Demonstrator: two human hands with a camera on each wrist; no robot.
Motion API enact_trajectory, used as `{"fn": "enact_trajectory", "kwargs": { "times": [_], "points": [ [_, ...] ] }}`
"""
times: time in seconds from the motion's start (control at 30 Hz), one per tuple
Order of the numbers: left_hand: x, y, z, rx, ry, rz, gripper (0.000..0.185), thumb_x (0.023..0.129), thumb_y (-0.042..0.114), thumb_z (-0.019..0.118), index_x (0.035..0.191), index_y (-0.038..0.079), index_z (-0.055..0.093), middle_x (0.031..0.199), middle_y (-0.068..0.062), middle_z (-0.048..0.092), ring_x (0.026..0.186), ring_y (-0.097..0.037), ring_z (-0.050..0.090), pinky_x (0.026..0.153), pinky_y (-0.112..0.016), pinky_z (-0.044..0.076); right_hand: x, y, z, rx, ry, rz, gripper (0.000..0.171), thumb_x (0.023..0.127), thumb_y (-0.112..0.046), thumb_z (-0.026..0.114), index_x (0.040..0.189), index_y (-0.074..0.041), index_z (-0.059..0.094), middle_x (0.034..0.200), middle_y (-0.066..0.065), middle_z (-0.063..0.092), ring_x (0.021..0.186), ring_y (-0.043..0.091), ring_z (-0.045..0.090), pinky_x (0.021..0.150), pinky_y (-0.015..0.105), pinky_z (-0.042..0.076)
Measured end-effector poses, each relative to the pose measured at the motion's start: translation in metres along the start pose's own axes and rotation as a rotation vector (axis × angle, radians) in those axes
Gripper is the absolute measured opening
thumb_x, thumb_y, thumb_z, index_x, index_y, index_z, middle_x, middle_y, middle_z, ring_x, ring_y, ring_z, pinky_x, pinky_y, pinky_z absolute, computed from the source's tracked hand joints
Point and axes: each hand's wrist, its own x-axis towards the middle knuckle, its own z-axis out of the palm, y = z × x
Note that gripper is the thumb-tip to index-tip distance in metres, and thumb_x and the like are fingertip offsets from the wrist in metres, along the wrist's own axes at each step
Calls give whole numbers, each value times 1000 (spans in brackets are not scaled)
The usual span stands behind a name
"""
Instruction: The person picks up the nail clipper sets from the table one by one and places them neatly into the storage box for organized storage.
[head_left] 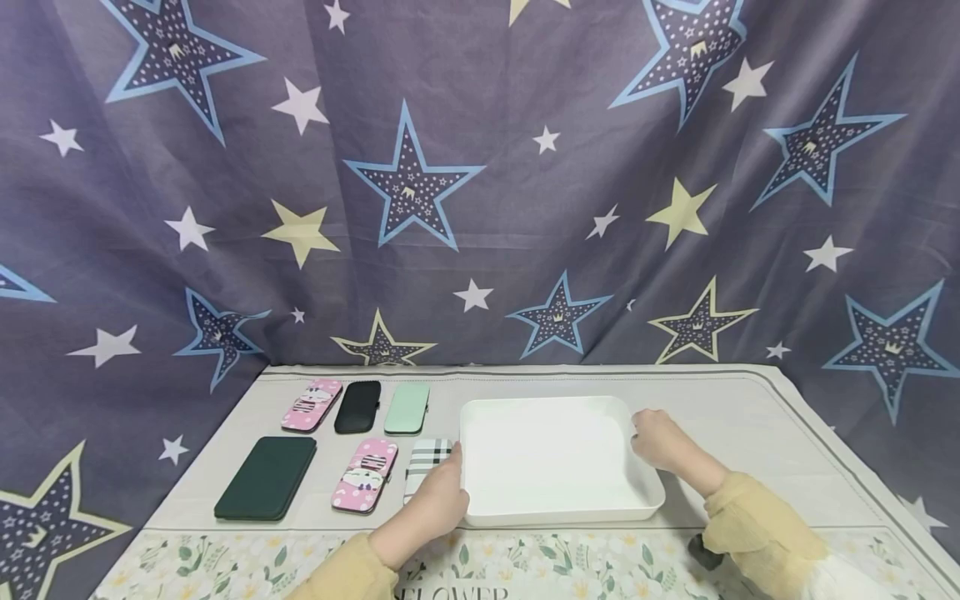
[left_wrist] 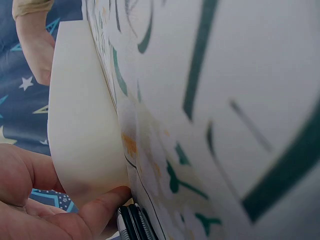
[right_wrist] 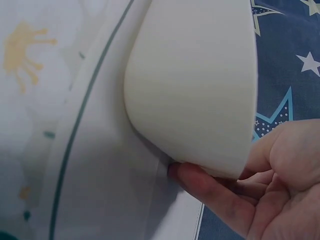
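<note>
1. White tray (head_left: 555, 500) sits on the table (head_left: 750, 400), right of centre, long side toward the person.
2. Left hand (head_left: 435, 500) is at the tray's near-left corner. In the left wrist view the thumb lies under the curved corner wall and the fingers (left_wrist: 22, 172) curl round its far side: clamped on the tray.
3. Right hand (head_left: 660, 440) is at the tray's right rim, toward the far corner. In the right wrist view a finger (right_wrist: 210, 195) tucks under the rounded corner and the palm closes round the rim: also gripping.
4. Tray lies between the two hands, touching both.
5. Plaid case (head_left: 427, 462) lies just beside the left hand, partly hidden by it.
6. Left of it, in two rows: pink case (head_left: 365, 475), dark green case (head_left: 266, 477); behind them, a second pink case (head_left: 312, 405), black case (head_left: 357, 407), mint case (head_left: 407, 407).
7. Star-print cloth (head_left: 480, 167) hangs behind.
</note>
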Motion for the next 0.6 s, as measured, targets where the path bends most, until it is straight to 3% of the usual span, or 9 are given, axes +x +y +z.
{"fn": "enact_trajectory", "kwargs": {
  "times": [0.1,0.23,0.33,0.47,0.6],
  "points": [
    [-1,-2,0,3,0,0,65,80,-11,44,139,-20,20,143,-36,30,130,-45,38,97,-47,45,1,-2,1,-16,-1,-3,27,81,6,52,105,18,59,80,21,64,67,21,62,61,33,56],
    [-3,-3,-1,9,0,-6,64,81,-10,45,139,-19,20,143,-36,29,124,-42,46,89,-42,51,1,-3,2,-19,7,-11,26,81,5,52,103,17,59,78,20,64,66,20,62,60,33,56],
    [-4,-3,-2,10,7,-13,65,80,-10,45,140,-19,20,144,-35,29,127,-43,42,99,-46,45,1,-3,2,-7,9,-22,23,82,4,52,100,16,61,71,14,63,62,17,60,57,30,55],
    [-6,-3,-4,5,17,-14,66,79,-11,45,139,-20,20,144,-35,29,134,-45,29,108,-53,28,0,-3,1,21,0,-32,16,82,3,53,91,12,63,62,8,58,56,15,56,53,27,53],
    [-6,-2,-5,3,16,-10,66,79,-11,46,139,-20,20,143,-36,29,134,-45,29,108,-53,28,0,-1,-5,58,-47,-28,16,82,2,55,91,11,63,62,7,59,53,14,56,51,26,52]
  ]
}}
